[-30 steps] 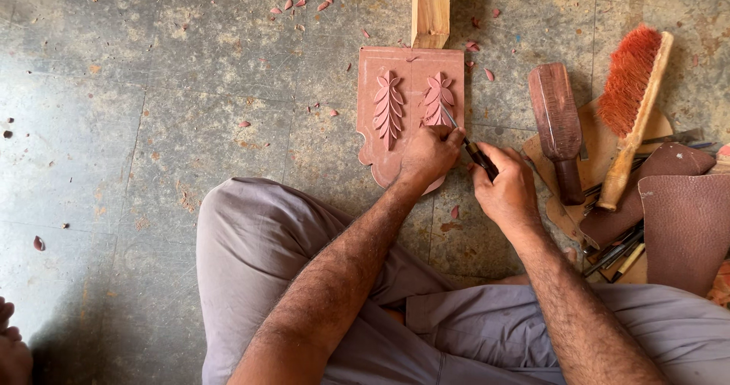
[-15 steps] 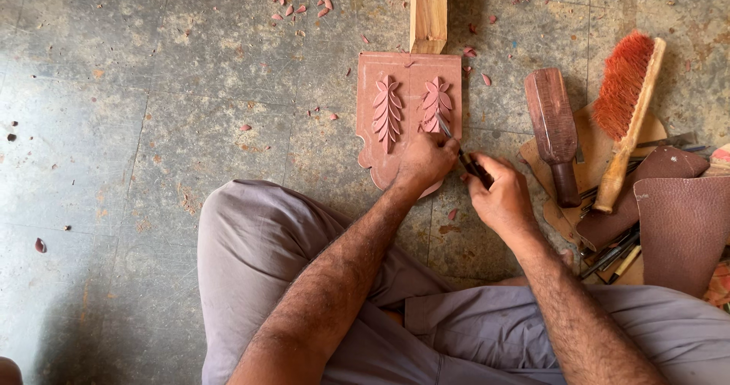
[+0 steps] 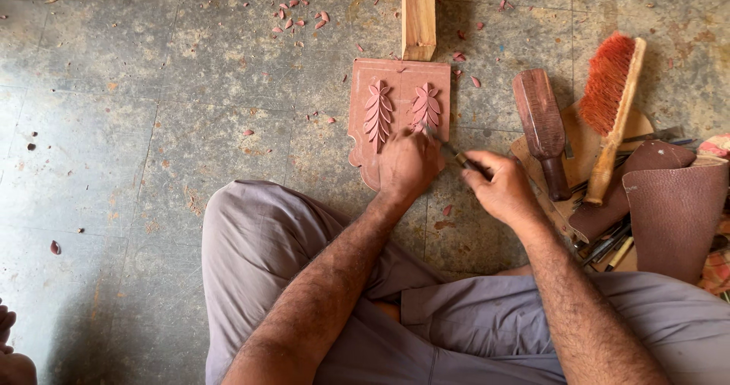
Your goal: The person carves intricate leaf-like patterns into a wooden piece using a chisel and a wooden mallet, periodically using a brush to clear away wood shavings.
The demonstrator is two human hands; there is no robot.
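Item: reddish wooden panel (image 3: pixel 399 88), flat on the stone floor (image 3: pixel 152 126) just ahead of the person's crossed legs, its far edge butted against a pale wooden batten (image 3: pixel 418 12); two leaf carvings (image 3: pixel 378 115) in relief on its face. Left hand (image 3: pixel 407 164) rests on the panel's near right part, fingers curled, steadying the blade end of a chisel (image 3: pixel 456 153). Right hand (image 3: pixel 502 191) is closed round the chisel's handle, tip at the base of the right-hand leaf. Step in hand, as judged: hand-pushed paring around that leaf. Next move would call for a short, controlled push with the left hand kept as guide, lest the edge slip into the finished relief. Beside, to the right: dark mallet (image 3: pixel 541 126), orange-bristled brush (image 3: pixel 612 103), leather tool roll (image 3: pixel 669 202), loose tools. Wood chips (image 3: pixel 300 12) scattered beyond. Against the earlier frames: both hands have shifted slightly up toward the leaf; the right hand's grip looks lower on the handle; panel unmoved.
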